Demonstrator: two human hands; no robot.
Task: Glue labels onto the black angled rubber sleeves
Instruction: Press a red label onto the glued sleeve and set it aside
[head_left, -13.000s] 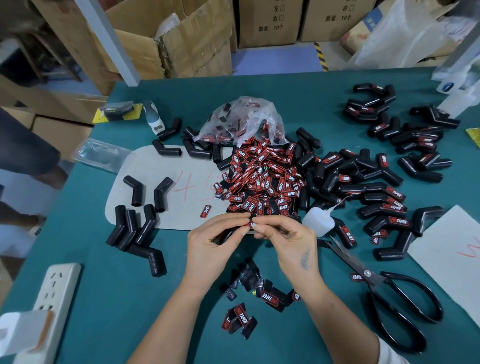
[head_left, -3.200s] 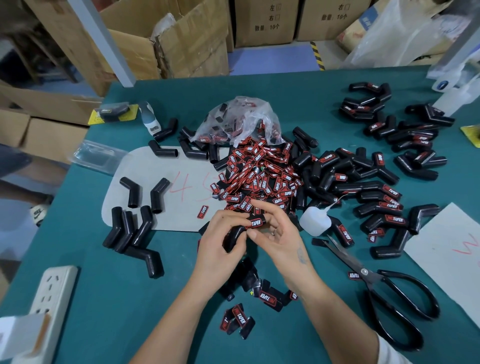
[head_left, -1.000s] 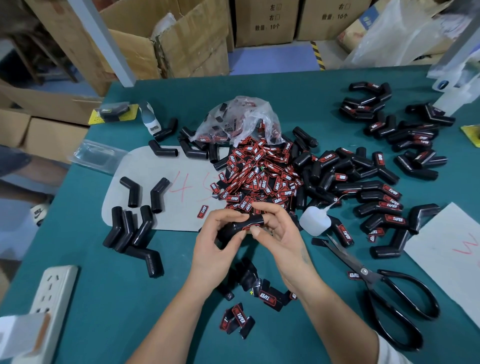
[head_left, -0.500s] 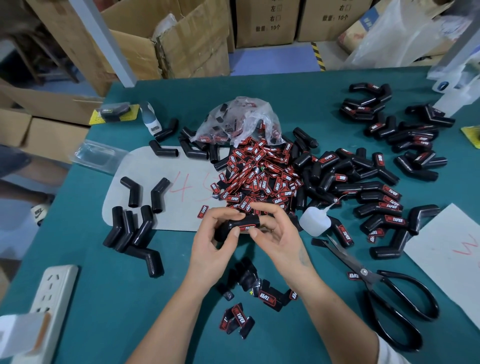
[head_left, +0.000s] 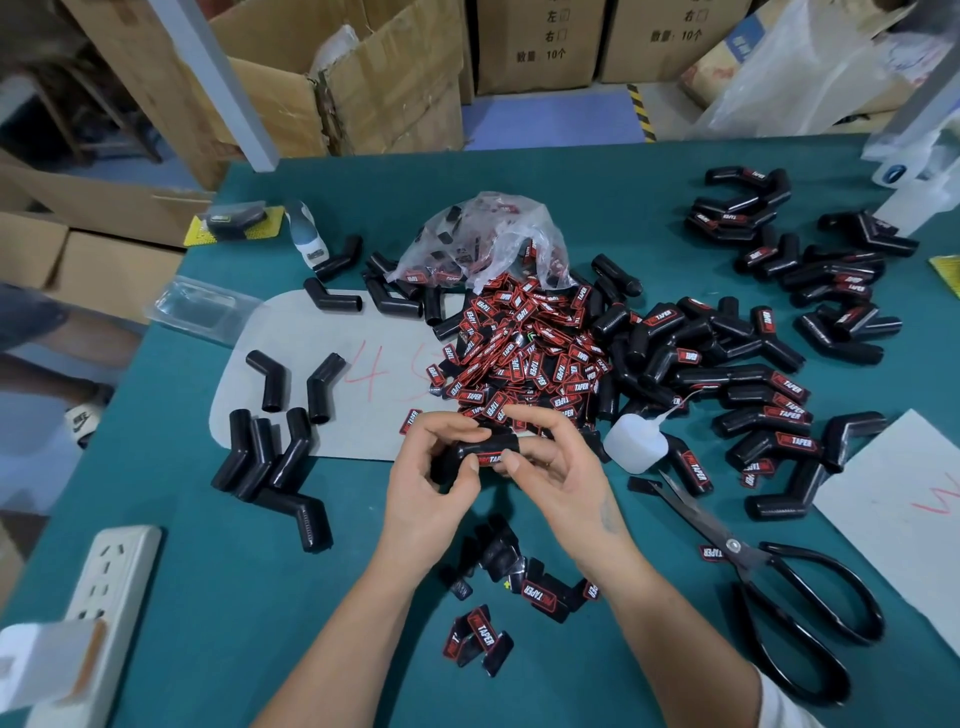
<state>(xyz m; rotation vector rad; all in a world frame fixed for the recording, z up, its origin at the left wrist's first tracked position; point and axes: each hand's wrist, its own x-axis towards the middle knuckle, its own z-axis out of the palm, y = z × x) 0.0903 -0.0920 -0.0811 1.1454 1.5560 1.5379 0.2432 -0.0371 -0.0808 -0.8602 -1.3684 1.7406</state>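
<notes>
Holding one black angled rubber sleeve (head_left: 480, 451) over the teal counter (head_left: 208, 597), left hand (head_left: 431, 483) and right hand (head_left: 556, 467) both grip it; right thumb presses its red-and-black label (head_left: 489, 460).

We see a matt teal cloth table cover (head_left: 597, 197). On it the scattered sleeves (head_left: 748, 379) are smooth black rubber with a dull sheen. Beside them, the label heap (head_left: 524, 353) looks glossy, red on black. Behind that heap slumps a thin, crinkled clear plastic bag (head_left: 493, 234). Right of the heap lie a translucent plastic glue bottle (head_left: 634, 449) and scissors (head_left: 769, 582) with bare metal blades and glossy black handles.
</notes>
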